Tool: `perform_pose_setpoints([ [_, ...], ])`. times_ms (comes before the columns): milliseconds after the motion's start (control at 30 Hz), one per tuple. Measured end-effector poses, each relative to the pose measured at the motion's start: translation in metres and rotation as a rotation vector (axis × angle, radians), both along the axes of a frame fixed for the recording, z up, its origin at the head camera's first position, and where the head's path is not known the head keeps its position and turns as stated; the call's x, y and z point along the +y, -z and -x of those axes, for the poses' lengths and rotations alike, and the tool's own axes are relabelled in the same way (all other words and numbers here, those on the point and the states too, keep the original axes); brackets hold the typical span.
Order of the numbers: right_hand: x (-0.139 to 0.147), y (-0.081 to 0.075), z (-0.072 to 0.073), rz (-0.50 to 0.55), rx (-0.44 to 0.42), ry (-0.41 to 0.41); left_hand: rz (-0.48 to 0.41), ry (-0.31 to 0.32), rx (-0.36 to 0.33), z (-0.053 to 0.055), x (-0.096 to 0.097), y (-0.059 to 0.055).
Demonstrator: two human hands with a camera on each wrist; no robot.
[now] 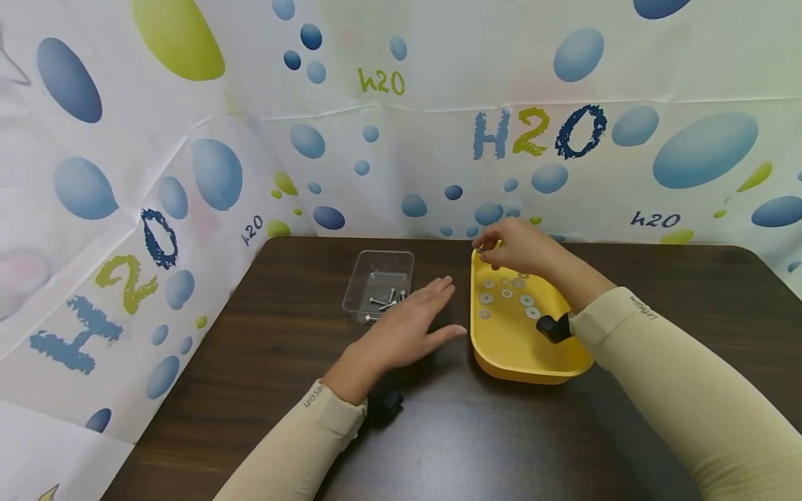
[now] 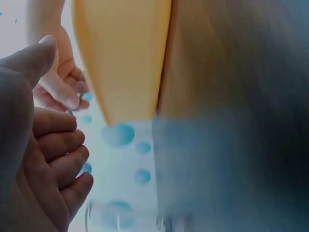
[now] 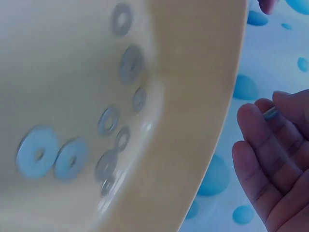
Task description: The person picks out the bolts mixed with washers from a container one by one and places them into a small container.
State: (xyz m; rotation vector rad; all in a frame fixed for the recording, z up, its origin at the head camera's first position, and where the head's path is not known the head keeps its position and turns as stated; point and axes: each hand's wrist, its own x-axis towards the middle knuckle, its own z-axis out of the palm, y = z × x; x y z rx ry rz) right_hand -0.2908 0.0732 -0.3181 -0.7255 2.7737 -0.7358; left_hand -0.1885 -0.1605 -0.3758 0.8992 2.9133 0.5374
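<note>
My right hand [image 1: 516,247] is over the far left corner of a yellow tray [image 1: 507,349]. Thumb and fingertips pinch a small shiny metal piece [image 3: 271,113], mostly hidden by the fingers; I cannot tell its kind. Several flat metal washers [image 1: 531,312] of different sizes lie on the tray's floor, mostly in its far left half. My left hand [image 1: 406,330] reaches forward with extended fingers and holds nothing, between the tray and a clear plastic box [image 1: 358,282]. Inside that box lie several metal bolts [image 1: 383,302], partly covered by the left hand in the head view.
Both containers stand on a dark brown wooden table [image 1: 263,348]. Behind it and along its left side hangs a white sheet [image 1: 438,132] printed with drops and lettering. Dark wrist cameras are strapped under both sleeves, the right one low over the tray.
</note>
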Motion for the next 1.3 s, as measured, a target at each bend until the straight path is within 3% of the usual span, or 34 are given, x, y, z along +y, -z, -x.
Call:
perform_pose_setpoints([
  [400, -0.043, -0.013, 0.000, 0.131, 0.073, -0.014, -0.084, -0.158, 0.122, 0.007, -0.072, -0.006],
  [567, -0.067, -0.019, -0.002, 0.204, 0.019, 0.012, -0.059, -0.247, 0.080, 0.008, -0.099, -0.005],
  [700, -0.089, -0.021, -0.004, 0.217, 0.032, -0.004, -0.052, -0.275, 0.007, 0.010, -0.111, -0.004],
  [867, -0.122, -0.017, -0.007, 0.152, 0.077, -0.072, -0.044, -0.263, -0.061, 0.013, -0.118, -0.001],
  [1067, -0.157, 0.001, -0.010, 0.054, 0.008, -0.166, -0.028, -0.281, -0.117, 0.012, -0.124, 0.000],
  [1300, -0.177, 0.022, -0.012, -0.147, 0.045, -0.175, -0.035, -0.266, -0.113, 0.013, -0.125, 0.001],
])
